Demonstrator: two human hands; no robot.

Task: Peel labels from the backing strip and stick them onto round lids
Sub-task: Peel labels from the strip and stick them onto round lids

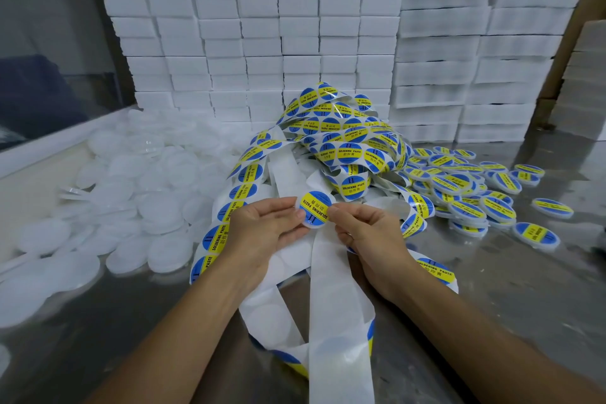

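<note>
A round blue and yellow label lies on a round white lid held between my two hands at the centre of the view. My left hand grips the lid's left edge, thumb on top. My right hand pinches its right edge with thumb and forefinger. A long white backing strip with empty round spots trails down toward me. A tangled heap of strip still carrying labels lies just behind my hands.
A pile of bare white lids covers the table's left side. Labelled lids lie scattered to the right. Stacks of white boxes wall off the back, with cardboard cartons behind. The grey metal tabletop shows at front right.
</note>
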